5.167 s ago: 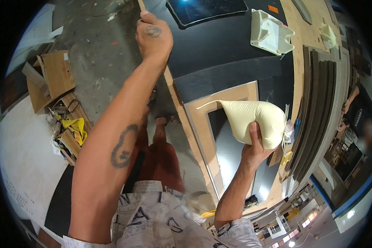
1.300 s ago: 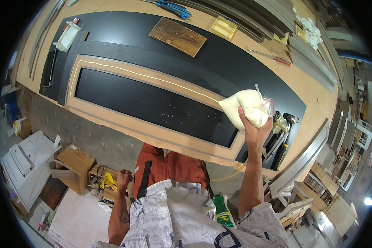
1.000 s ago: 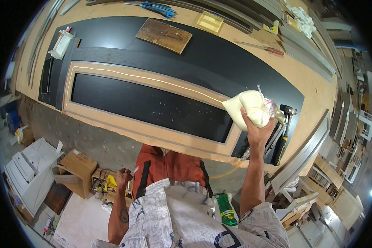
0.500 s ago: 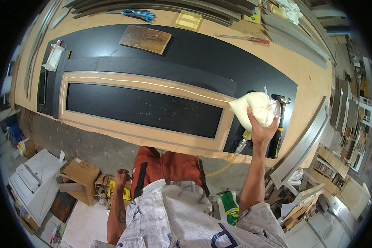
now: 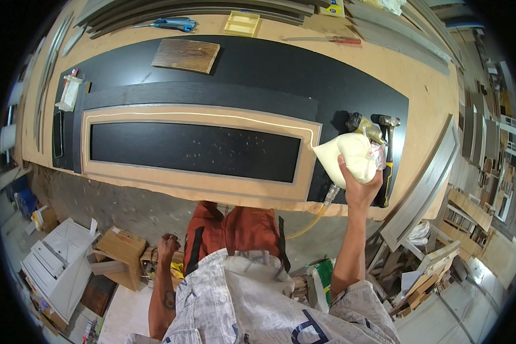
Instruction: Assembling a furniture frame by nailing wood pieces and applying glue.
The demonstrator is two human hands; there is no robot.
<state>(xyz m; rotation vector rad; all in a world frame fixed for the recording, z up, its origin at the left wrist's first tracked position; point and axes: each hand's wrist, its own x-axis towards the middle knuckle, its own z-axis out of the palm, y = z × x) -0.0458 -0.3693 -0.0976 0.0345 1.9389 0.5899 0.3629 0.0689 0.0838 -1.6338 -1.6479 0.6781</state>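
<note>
Gripping cream glue bag (image 5: 350, 163) in my right hand (image 5: 358, 192) fingers, over door panel's (image 5: 195, 150) corner, left hand (image 5: 167, 247) fisted low.

wooden workbench (image 5: 384, 63) carries a black door panel (image 5: 258, 74), hammer (image 5: 387, 155), blue clamp (image 5: 169, 24), yellow tray (image 5: 242, 24), red-handled screwdriver (image 5: 327, 40).

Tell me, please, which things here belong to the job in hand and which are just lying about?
In use: glue bag in right hand; framed door panel with its glue line.
Lying about: wood block, hammer, screwdriver, yellow tray.
</note>
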